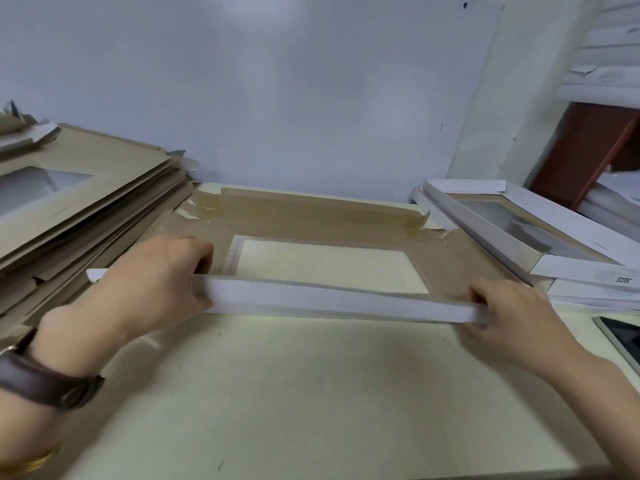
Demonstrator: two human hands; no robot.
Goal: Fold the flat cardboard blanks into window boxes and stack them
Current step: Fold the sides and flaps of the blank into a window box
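While both forearms reach in from the near corners of the counter (pixel 294 393), the left hand (pixel 162 282) and the right hand (pixel 509 317) each grip one end of the long near flap (pixel 339 301) of a cardboard blank (pixel 311 216). The fingers (pixel 199 258) of each hand are curled over the flap's top edge, clenched on it, with knuckles up and wrists low. A dark wristwatch (pixel 45 382) sits on the left wrist. The flap stands raised between the two grips, white face toward the person. Beyond the fingers the rest of the blank lies brown side up on the counter, its clear window (pixel 329 268) just behind the flap and its far flap next to the wall (pixel 277 98). Outboard of the left fingers, a slanting stack of flat blanks (pixel 86 209) overlaps the blank's left edge. Outboard of the right fingers, folded window boxes (pixel 540 230) lie stacked just beside the blank's right corner, with a tablet (pixel 623 337) near the right wrist. Nearer than the fingers, bare counter runs between the forearms to its front edge.
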